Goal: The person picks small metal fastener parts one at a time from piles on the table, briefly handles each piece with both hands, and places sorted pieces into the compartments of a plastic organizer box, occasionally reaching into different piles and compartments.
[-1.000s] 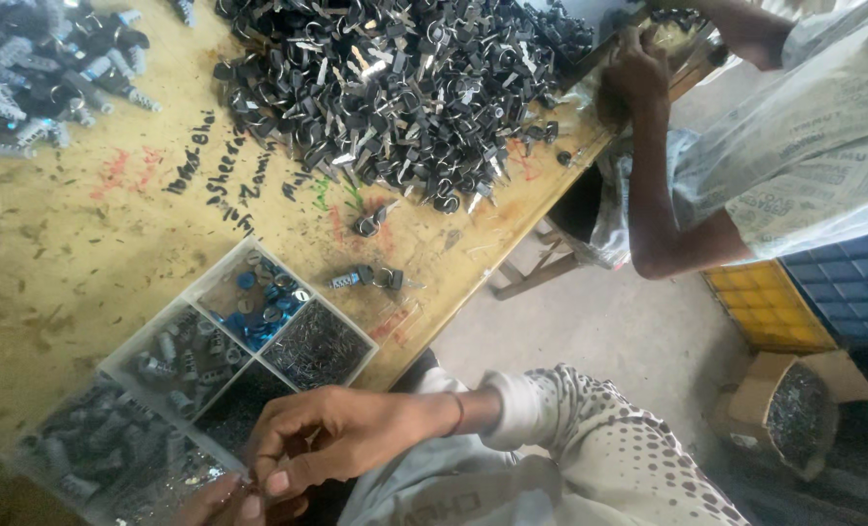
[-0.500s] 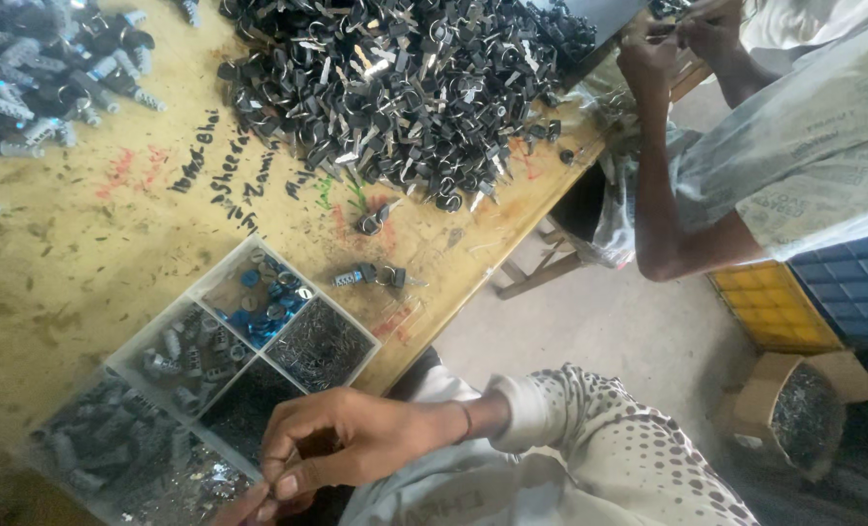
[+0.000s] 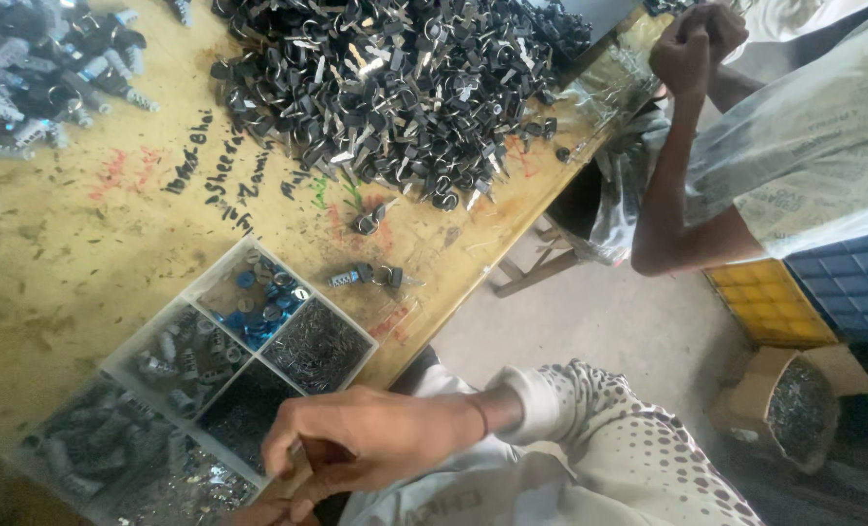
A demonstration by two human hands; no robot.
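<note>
My right hand [image 3: 361, 440] hovers at the near edge of a clear compartment tray [image 3: 188, 292], fingers curled and pinched together on a small part that they mostly hide. My left hand [image 3: 258, 512] shows only as fingertips at the bottom edge, touching the right hand's fingers. The tray holds blue pieces [image 3: 258, 307], grey cylinders [image 3: 166, 356] and fine dark metal bits [image 3: 317, 349]. A small lock cylinder with keys [image 3: 368, 276] lies on the table just beyond the tray.
A big heap of black-headed keys [image 3: 395, 88] covers the far side of the scribbled wooden table [image 3: 73, 263]. Grey cylinders [image 3: 35, 68] are piled at top left. A co-worker's clasped hands [image 3: 697, 39] are at top right. A cardboard box of metal parts [image 3: 794, 404] and yellow and blue crates [image 3: 775, 307] stand on the floor.
My right hand has stayed by the tray's near edge, fingers curling tighter. The co-worker's hands have lifted up and to the right, away from the key heap.
</note>
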